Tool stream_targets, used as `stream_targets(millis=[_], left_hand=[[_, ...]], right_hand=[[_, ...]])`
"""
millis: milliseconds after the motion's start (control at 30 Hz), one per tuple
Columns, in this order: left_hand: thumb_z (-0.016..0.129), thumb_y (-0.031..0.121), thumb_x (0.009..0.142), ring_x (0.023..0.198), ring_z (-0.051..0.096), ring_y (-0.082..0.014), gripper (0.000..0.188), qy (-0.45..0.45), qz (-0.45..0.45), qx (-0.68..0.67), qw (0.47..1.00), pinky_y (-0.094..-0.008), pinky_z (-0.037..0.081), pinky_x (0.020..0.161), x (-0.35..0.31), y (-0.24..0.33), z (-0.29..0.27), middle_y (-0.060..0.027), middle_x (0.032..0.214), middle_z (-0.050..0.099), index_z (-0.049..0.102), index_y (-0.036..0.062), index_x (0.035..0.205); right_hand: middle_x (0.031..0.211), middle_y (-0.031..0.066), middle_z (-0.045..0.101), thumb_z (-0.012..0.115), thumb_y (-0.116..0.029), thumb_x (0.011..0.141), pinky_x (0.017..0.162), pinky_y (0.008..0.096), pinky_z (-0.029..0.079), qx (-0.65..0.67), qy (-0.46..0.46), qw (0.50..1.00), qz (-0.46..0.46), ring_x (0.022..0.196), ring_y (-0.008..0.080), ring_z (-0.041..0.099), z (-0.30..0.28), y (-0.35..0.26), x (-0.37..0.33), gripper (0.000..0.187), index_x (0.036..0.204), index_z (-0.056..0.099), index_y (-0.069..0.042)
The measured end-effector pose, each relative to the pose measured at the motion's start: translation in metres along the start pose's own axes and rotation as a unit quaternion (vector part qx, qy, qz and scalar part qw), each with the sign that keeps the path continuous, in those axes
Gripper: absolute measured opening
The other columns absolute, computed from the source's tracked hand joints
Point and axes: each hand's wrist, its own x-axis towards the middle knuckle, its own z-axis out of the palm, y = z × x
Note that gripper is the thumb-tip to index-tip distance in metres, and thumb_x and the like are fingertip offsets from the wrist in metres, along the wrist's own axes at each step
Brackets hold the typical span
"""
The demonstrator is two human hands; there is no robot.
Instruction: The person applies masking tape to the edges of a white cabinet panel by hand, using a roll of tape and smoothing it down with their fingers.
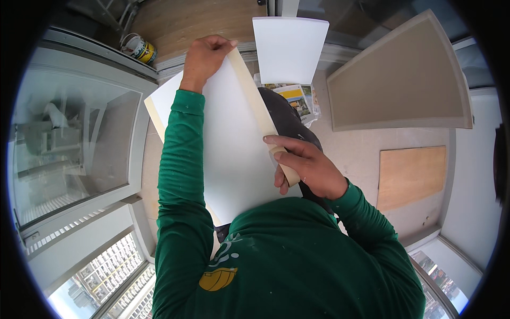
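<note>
A white board (228, 143) lies across my lap, tilted away from me. A strip of cream masking tape (249, 95) runs along its right edge, and more tape (154, 118) shows on its left edge. At the far corner my left hand (207, 57) is closed, thumb and fingers pinching the strip's end; how much of the board's edge is in the pinch is hidden. Lower on the right edge, my right hand (313, 167) grips the tape roll (289, 173), its index finger stretched along the strip. The strip runs from the roll to my left hand.
A second white board (291, 50) stands ahead on printed papers (297, 101). To the right are a large beige framed panel (398, 80) and a wooden sheet (412, 178) on the floor. A paint bucket (139, 49) sits far left, beyond a glass door (79, 138).
</note>
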Motion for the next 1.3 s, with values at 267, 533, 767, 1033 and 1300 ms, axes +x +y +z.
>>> stream_targets(millis=[267, 533, 767, 1033, 1300], left_hand=[[0.083, 0.039, 0.095, 0.080, 0.072, -0.0181, 0.040, -0.005, -0.009, 0.021, 1.000, -0.0323, 0.057, 0.077, -0.006, 0.013, -0.004, -0.0098, 0.091, 0.081, 0.083, 0.0007, 0.106], [0.080, 0.045, 0.097, 0.090, 0.080, -0.0304, 0.044, 0.055, 0.111, 0.102, 0.987, -0.0396, 0.061, 0.084, -0.010, 0.003, 0.002, -0.0167, 0.104, 0.083, 0.082, 0.0063, 0.118], [0.080, 0.041, 0.097, 0.093, 0.079, -0.0332, 0.045, 0.072, 0.135, 0.126, 0.980, -0.0416, 0.061, 0.085, -0.016, 0.008, 0.003, -0.0153, 0.112, 0.082, 0.078, 0.0085, 0.127], [0.068, 0.021, 0.105, 0.137, 0.063, -0.0387, 0.034, 0.084, 0.323, 0.219, 0.917, -0.0471, 0.050, 0.114, -0.050, 0.016, 0.000, -0.0174, 0.150, 0.066, 0.073, 0.0061, 0.136], [0.062, 0.017, 0.108, 0.154, 0.047, -0.0367, 0.042, 0.019, 0.324, 0.279, 0.904, -0.0503, 0.036, 0.129, -0.092, 0.009, 0.002, -0.0142, 0.161, 0.057, 0.063, 0.0042, 0.149]], right_hand=[[0.086, 0.0121, 0.067, 0.055, -0.023, 0.112, 0.065, 0.0350, 0.062, 0.050, -0.025, 0.998, 0.027, 0.078, 0.0211, 0.072, -0.013, 0.005, 0.011, 0.052, 0.159, 0.052, -0.002], [0.085, 0.0131, 0.068, 0.061, -0.026, 0.109, 0.062, 0.0340, 0.058, 0.090, -0.031, 0.995, 0.017, 0.073, 0.0213, 0.072, -0.013, 0.000, 0.012, 0.062, 0.157, 0.047, 0.011], [0.081, 0.0108, 0.065, 0.058, -0.029, 0.111, 0.061, 0.0327, 0.060, 0.066, -0.012, 0.998, 0.022, 0.074, 0.0205, 0.071, -0.012, 0.000, 0.009, 0.061, 0.160, 0.047, 0.003], [0.082, 0.0120, 0.066, 0.057, -0.028, 0.111, 0.060, 0.0325, 0.059, 0.075, -0.011, 0.997, 0.028, 0.073, 0.0209, 0.071, -0.013, -0.002, 0.008, 0.060, 0.161, 0.046, 0.003], [0.096, 0.0139, 0.066, 0.057, -0.025, 0.111, 0.061, 0.0340, 0.061, 0.084, -0.024, 0.996, 0.033, 0.079, 0.0234, 0.073, -0.015, 0.001, 0.010, 0.058, 0.161, 0.047, 0.004]])
